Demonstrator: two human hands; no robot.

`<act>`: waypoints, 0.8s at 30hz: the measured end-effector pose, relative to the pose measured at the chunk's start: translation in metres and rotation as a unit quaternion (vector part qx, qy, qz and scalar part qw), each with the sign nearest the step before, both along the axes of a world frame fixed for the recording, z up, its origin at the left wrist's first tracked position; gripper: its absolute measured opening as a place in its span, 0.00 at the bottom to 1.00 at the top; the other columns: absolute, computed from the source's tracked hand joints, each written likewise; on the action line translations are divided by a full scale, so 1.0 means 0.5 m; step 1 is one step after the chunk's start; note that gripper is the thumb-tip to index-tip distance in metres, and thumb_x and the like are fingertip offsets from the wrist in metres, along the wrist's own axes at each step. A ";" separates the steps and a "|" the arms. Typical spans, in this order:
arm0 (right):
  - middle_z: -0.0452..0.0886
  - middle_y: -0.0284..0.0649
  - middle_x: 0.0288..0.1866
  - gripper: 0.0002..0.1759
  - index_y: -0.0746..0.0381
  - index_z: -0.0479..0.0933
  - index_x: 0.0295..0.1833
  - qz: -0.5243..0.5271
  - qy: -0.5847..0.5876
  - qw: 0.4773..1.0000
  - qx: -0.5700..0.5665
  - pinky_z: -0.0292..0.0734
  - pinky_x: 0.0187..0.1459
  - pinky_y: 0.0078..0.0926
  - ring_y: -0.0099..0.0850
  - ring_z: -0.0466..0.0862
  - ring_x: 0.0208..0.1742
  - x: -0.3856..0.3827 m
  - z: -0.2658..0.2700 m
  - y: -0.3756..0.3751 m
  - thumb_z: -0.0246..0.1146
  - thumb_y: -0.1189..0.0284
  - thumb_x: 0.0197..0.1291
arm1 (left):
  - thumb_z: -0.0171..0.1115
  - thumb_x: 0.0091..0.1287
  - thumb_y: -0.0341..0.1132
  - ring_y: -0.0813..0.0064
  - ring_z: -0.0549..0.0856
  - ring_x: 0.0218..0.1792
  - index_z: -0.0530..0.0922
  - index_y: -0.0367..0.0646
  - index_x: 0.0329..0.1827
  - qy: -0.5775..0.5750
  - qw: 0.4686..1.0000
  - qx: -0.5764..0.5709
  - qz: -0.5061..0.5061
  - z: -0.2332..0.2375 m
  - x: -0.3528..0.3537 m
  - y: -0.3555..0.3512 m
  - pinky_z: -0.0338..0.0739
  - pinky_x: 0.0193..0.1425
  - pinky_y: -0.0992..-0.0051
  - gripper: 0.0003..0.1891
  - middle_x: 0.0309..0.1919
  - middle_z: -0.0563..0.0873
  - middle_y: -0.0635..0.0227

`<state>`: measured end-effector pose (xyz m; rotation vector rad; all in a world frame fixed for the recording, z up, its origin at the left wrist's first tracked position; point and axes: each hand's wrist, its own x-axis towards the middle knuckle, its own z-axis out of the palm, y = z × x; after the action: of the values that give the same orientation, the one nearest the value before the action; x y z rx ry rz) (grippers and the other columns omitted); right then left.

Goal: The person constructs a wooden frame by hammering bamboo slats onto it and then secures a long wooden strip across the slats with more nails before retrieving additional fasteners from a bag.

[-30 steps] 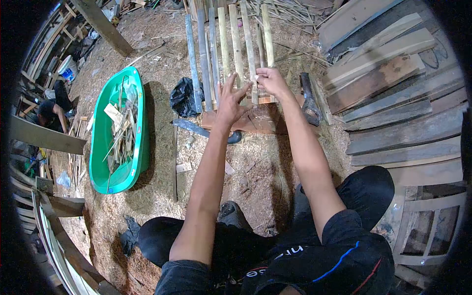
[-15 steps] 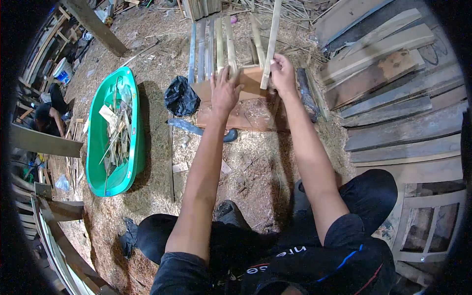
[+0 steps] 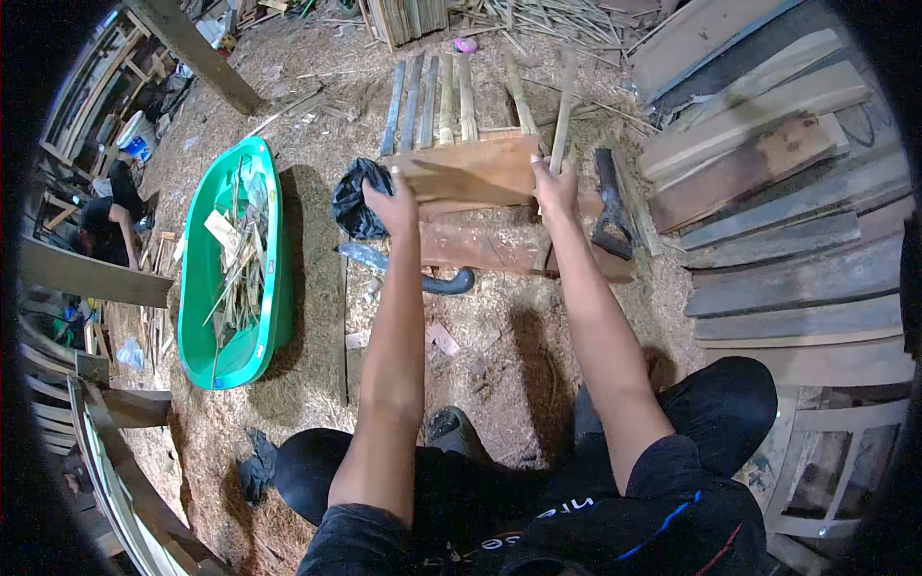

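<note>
Tub (image 3: 280, 278) of bamboo scraps far left on the sawdust floor, black bag (image 3: 353, 197) just beside left hand (image 3: 392, 204). Left hand clamped on left end of wooden block (image 3: 471, 171), held over a floor board, bamboo slats (image 3: 447, 96) beyond. Right hand (image 3: 555, 187) clamped on right end. Planks (image 3: 759, 173) far right.

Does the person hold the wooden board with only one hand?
No, the left hand grips the left end of the wooden board and the right hand grips its right end.

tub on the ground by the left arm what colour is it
The tub is bright green, clearest in the head view.
</note>
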<state>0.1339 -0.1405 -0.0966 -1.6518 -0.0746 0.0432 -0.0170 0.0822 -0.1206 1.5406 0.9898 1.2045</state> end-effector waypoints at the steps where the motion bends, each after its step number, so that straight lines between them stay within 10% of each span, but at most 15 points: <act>1: 0.79 0.34 0.29 0.12 0.63 0.76 0.43 -0.011 -0.029 0.999 -0.024 0.72 0.27 0.27 0.25 0.77 0.26 0.009 -0.014 0.009 0.70 0.67 0.63 | 0.66 0.70 0.49 0.54 0.70 0.69 0.63 0.28 0.71 -0.071 0.989 -0.110 -0.066 0.000 0.002 0.018 0.61 0.75 0.62 0.38 0.70 0.69 0.44; 4: 0.85 0.41 0.38 0.13 0.67 0.79 0.49 -0.018 -0.027 0.998 -0.060 0.76 0.48 0.33 0.33 0.83 0.42 0.011 -0.010 0.026 0.68 0.73 0.61 | 0.66 0.70 0.52 0.61 0.75 0.65 0.64 0.27 0.70 -0.069 0.972 -0.166 -0.148 0.052 0.002 -0.011 0.66 0.71 0.67 0.39 0.64 0.75 0.48; 8: 0.84 0.49 0.45 0.16 0.68 0.78 0.52 -0.006 -0.021 0.997 -0.068 0.76 0.51 0.38 0.41 0.84 0.46 0.018 -0.031 0.032 0.65 0.75 0.59 | 0.67 0.69 0.52 0.66 0.78 0.59 0.69 0.28 0.66 -0.008 0.985 -0.140 -0.101 0.045 0.040 -0.021 0.70 0.66 0.68 0.36 0.58 0.79 0.54; 15: 0.74 0.27 0.25 0.06 0.60 0.74 0.46 0.106 0.056 0.984 0.135 0.61 0.17 0.20 0.18 0.71 0.19 0.066 -0.014 0.037 0.63 0.75 0.67 | 0.65 0.72 0.47 0.66 0.74 0.66 0.64 0.31 0.74 -0.115 0.955 -0.113 -0.249 0.092 0.087 0.012 0.66 0.71 0.69 0.36 0.67 0.75 0.53; 18: 0.81 0.36 0.36 0.14 0.63 0.77 0.57 0.132 0.143 0.974 0.113 0.70 0.23 0.23 0.19 0.80 0.30 0.061 -0.014 0.042 0.63 0.74 0.68 | 0.64 0.73 0.43 0.66 0.73 0.68 0.63 0.30 0.75 -0.058 0.968 -0.076 -0.233 0.078 0.107 0.032 0.65 0.72 0.70 0.35 0.68 0.74 0.53; 24: 0.84 0.42 0.41 0.18 0.66 0.75 0.58 -0.041 -0.114 0.992 -0.022 0.75 0.27 0.26 0.31 0.84 0.32 -0.004 -0.047 0.049 0.60 0.64 0.73 | 0.64 0.73 0.39 0.68 0.79 0.62 0.68 0.28 0.72 0.044 0.959 -0.125 -0.251 -0.051 0.029 0.041 0.71 0.67 0.71 0.30 0.63 0.80 0.51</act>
<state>0.1320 -0.1159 -0.1202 -1.6980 -0.1801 -0.2077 -0.0026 0.1027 -0.1459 1.5265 0.7111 0.6347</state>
